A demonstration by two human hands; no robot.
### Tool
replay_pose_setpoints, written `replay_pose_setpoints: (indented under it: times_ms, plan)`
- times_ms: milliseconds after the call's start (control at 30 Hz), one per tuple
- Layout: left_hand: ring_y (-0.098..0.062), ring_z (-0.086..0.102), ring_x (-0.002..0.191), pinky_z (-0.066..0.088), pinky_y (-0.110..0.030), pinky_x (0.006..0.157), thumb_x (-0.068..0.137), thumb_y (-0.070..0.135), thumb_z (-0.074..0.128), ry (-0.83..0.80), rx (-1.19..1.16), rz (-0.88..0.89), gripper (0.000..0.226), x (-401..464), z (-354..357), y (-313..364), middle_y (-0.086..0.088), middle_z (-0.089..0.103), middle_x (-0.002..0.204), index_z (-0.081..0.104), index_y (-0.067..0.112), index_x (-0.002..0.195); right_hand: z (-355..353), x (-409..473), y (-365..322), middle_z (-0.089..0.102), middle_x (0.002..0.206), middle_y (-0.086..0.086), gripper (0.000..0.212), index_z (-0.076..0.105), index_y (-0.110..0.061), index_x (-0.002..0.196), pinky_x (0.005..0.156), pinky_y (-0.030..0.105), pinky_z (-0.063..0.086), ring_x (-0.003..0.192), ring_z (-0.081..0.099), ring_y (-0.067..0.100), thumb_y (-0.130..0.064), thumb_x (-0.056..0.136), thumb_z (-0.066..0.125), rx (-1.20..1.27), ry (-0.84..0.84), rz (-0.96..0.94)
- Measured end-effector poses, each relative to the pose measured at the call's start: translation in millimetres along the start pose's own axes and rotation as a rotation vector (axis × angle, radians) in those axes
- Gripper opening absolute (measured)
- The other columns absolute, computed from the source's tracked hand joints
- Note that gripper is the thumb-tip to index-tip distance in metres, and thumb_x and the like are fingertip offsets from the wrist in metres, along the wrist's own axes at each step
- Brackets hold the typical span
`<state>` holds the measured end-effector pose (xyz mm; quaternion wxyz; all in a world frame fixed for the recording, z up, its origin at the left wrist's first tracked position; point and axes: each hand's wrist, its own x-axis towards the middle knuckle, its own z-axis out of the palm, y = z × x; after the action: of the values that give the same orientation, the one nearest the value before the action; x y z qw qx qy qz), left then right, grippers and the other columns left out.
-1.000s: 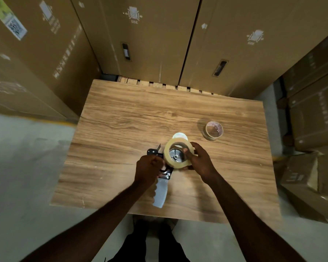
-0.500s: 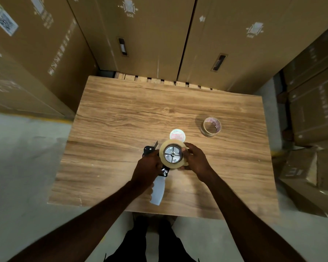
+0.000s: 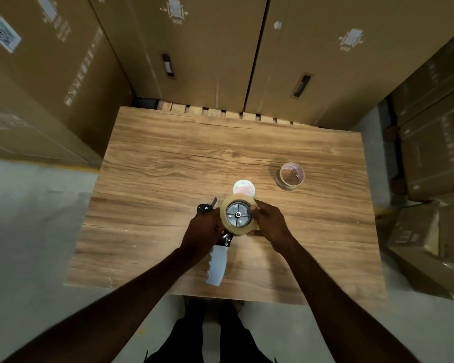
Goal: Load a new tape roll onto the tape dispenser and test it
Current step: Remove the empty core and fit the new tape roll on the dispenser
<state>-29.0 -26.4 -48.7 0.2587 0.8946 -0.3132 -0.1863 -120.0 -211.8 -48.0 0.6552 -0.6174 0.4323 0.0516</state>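
The tape dispenser (image 3: 216,265) lies on the wooden table (image 3: 168,158), its white handle pointing toward me and its black head with the blade at the far left. A new tan tape roll (image 3: 237,229) sits around the dispenser's grey hub (image 3: 238,214). My left hand (image 3: 203,229) grips the dispenser body just left of the roll. My right hand (image 3: 269,222) clasps the roll's right side with thumb and fingers. A round white label disc (image 3: 243,189) lies flat just beyond the roll.
A nearly used-up tape roll core (image 3: 290,176) stands at the table's right. Tall cardboard boxes (image 3: 207,48) wall in the far and left sides, and more boxes (image 3: 435,142) are stacked at the right. Grey floor lies to the left.
The roll has gone from tilted over the hub to seated flat around it, with the hub now fully showing in its centre. Both hands have stayed in place.
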Motion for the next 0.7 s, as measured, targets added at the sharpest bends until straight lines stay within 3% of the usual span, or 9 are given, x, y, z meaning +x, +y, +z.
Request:
replay_pose_setpoints:
  times_ms: [133, 267, 367, 433, 500, 633, 700]
  plan:
    - [-0.028, 0.063, 0.072, 0.041, -0.031, 0.059, 0.085, 0.014, 0.053, -0.047, 0.053, -0.021, 0.007, -0.3, 2.7, -3.3, -0.006, 0.066, 0.076, 0.056, 0.016, 0.079, 2.4, -0.4, 2.4, 0.078, 0.118, 0.017, 0.023, 0.079, -0.023, 0.124, 0.07, 0.046, 0.069, 0.098, 0.077, 0.03, -0.026, 0.107, 0.065, -0.039, 0.023, -0.042]
    - [-0.03, 0.064, 0.074, 0.042, -0.031, 0.06, 0.085, 0.012, 0.053, -0.052, 0.053, -0.023, 0.008, 0.7, 6.9, -4.9, -0.009, 0.067, 0.08, 0.06, 0.011, 0.082, 5.2, 0.7, 2.6, 0.078, 0.113, 0.021, 0.015, 0.078, -0.03, 0.113, 0.073, 0.057, 0.068, 0.088, 0.074, 0.025, -0.026, 0.107, 0.064, -0.092, 0.049, -0.081]
    - [-0.033, 0.063, 0.073, 0.038, -0.029, 0.059, 0.084, 0.008, 0.054, -0.05, 0.064, -0.016, 0.006, 2.7, 8.3, -5.0, -0.013, 0.066, 0.078, 0.06, 0.008, 0.08, 7.9, 1.1, 0.6, 0.077, 0.098, 0.014, 0.016, 0.079, -0.032, 0.106, 0.073, 0.06, 0.067, 0.084, 0.074, 0.026, -0.029, 0.107, 0.063, -0.172, 0.071, -0.108]
    - [-0.034, 0.063, 0.072, 0.037, -0.029, 0.059, 0.084, 0.008, 0.055, -0.063, 0.072, -0.015, 0.007, 4.6, 7.9, -5.4, -0.014, 0.066, 0.076, 0.059, 0.008, 0.078, 8.9, 5.3, 1.9, 0.076, 0.087, 0.005, 0.021, 0.08, -0.032, 0.1, 0.077, 0.06, 0.066, 0.085, 0.076, 0.031, -0.037, 0.102, 0.06, -0.301, 0.098, -0.16]
    - [-0.032, 0.064, 0.071, 0.039, -0.03, 0.06, 0.084, 0.008, 0.054, -0.081, 0.076, -0.006, 0.009, 6.3, 8.9, -6.6, -0.013, 0.066, 0.075, 0.059, 0.008, 0.076, 9.5, 10.4, 4.5, 0.076, 0.085, 0.003, 0.025, 0.078, -0.034, 0.107, 0.08, 0.06, 0.063, 0.087, 0.075, 0.034, -0.04, 0.097, 0.056, -0.391, 0.095, -0.182]
    - [-0.025, 0.065, 0.076, 0.033, -0.024, 0.063, 0.083, 0.012, 0.058, -0.08, 0.039, -0.006, 0.009, 9.0, 13.9, -10.3, -0.007, 0.068, 0.077, 0.063, 0.011, 0.076, 9.0, 14.8, 8.5, 0.074, 0.089, -0.002, 0.022, 0.068, -0.062, 0.098, 0.087, 0.062, 0.062, 0.1, 0.076, 0.038, -0.043, 0.095, 0.058, -0.358, 0.089, -0.17]
    - [-0.026, 0.066, 0.08, 0.033, -0.023, 0.064, 0.085, 0.012, 0.06, -0.058, 0.016, -0.033, 0.007, 7.3, 16.0, -9.7, -0.009, 0.069, 0.081, 0.064, 0.009, 0.08, 8.4, 14.5, 9.3, 0.074, 0.09, -0.001, 0.022, 0.067, -0.063, 0.098, 0.088, 0.063, 0.062, 0.101, 0.076, 0.038, -0.044, 0.093, 0.057, -0.338, 0.092, -0.172]
